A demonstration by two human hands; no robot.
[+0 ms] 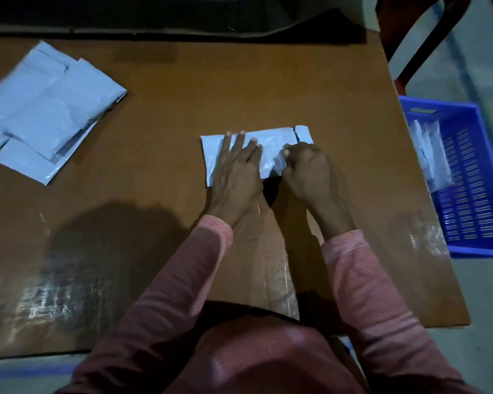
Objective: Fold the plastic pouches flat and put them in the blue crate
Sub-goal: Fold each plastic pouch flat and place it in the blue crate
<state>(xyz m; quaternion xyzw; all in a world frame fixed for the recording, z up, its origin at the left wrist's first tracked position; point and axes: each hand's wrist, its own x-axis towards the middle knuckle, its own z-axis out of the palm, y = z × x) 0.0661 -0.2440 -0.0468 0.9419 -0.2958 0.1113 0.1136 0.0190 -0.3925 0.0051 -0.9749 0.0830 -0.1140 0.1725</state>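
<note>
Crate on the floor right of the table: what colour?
The slotted plastic crate is bright blue, seen in the head view, at the right edge.

Bare table runs wide between the stack at the far left and the pouch in the middle, and again from the pouch to the right edge. The left hand and right hand cover the pouch's near half, wrists close together. Past the right edge the crate stands open-topped; folded pouches take its side nearest the table. A chair stands behind the crate
</note>
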